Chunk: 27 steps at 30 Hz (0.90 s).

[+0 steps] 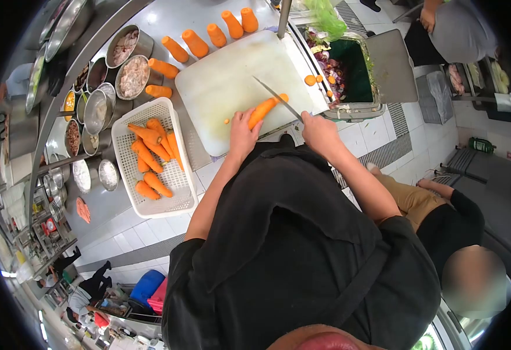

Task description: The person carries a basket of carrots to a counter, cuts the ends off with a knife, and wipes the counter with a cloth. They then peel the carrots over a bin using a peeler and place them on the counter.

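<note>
On the white cutting board lies a carrot, gripped at its near end by my left hand. My right hand is closed round the handle of a knife, whose blade crosses the carrot near its far right end. A small carrot piece sits on the board left of my left hand. Trimmed carrots stand in a row along the board's far and left edges. Several untrimmed carrots lie in a white perforated basket to the left.
Right of the board, carrot ends rest beside a green waste bin holding peelings. Metal bowls of food crowd the far left. A person in tan trousers is close on my right; another person stands at the upper right.
</note>
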Available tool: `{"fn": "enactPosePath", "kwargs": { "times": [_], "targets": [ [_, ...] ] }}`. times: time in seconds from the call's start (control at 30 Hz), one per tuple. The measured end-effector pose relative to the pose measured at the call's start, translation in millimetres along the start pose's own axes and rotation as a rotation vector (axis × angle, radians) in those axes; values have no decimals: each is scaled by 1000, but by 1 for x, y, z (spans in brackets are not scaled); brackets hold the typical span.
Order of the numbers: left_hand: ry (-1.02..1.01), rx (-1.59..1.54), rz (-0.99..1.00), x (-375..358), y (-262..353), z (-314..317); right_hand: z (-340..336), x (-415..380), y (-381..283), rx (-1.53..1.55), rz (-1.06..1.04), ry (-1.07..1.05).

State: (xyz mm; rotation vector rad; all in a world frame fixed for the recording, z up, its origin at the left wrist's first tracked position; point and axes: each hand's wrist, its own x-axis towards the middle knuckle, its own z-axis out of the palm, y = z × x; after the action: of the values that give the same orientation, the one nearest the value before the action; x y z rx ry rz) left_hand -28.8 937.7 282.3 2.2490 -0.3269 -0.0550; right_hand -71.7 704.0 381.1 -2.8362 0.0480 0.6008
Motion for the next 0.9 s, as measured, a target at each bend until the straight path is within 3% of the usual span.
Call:
{"fn": "enactPosePath", "kwargs": {
  "times": [0.07, 0.13, 0.23, 0.33, 0.43, 0.47, 0.53, 0.63, 0.83, 0.9],
  "targets": [
    [1, -5, -2, 0, -1, -1, 18, 12, -1, -4, 5, -41],
    [-12, 18, 33, 1, 0, -1, 64, 44, 7, 87, -20, 78],
    [-28, 308, 210, 5, 7, -8, 57, 66, 2, 93, 21, 28],
    [-105, 266, 255, 21, 4, -2, 50, 66, 29, 173, -25, 13],
    [-160, 194, 105, 41, 5, -14, 49, 63, 71, 132, 71, 62],
    [-141, 204, 95, 47, 5, -25, 40, 57, 81, 99, 114, 96],
    [91, -94, 17, 59, 6, -49, 31, 45, 99, 187, 230, 130],
    [269, -281, -79, 86, 4, -92, 32, 29, 119, 176, 233, 208],
    [447, -297, 14, 171, -52, -145, 44, 4, 84, 265, 215, 266],
    [456, -124, -106, 192, -60, -151, 41, -2, 64, 276, 215, 213]
  ]
}}
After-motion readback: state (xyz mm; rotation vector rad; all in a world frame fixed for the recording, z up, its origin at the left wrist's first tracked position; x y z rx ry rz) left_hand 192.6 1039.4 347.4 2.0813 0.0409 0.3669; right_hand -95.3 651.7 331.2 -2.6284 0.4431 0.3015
